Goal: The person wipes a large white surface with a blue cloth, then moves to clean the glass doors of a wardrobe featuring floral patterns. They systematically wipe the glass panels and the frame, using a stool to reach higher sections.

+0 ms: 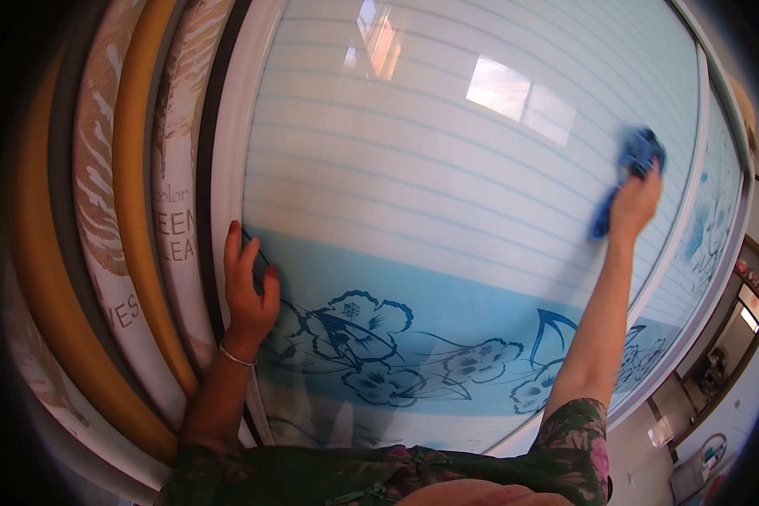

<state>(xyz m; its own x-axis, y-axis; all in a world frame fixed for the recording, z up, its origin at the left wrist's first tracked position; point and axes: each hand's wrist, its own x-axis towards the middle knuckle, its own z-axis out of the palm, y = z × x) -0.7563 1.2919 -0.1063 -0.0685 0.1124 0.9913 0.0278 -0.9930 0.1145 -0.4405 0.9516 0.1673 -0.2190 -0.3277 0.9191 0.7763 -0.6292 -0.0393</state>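
Observation:
My right hand [635,202] is shut on a blue cloth [642,152], blurred in part, at the right side of a large glossy door panel [417,177]. The panel is white with pale blue stripes, and a blue band with printed flowers [379,341] crosses its lower part. At the panel's left edge my left hand [251,284] is raised with its fingers apart, by the white frame [234,158]. It holds nothing, and whether its fingertips touch the frame I cannot tell. A bracelet [237,357] circles the left wrist.
Curtains [129,190] with yellow, grey and leaf-patterned strips hang close on the left. A second flowered panel [708,209] adjoins on the right, past a white upright [670,234]. Farther right are a wood-framed opening [730,335] and a basket-like container [696,477] on the floor.

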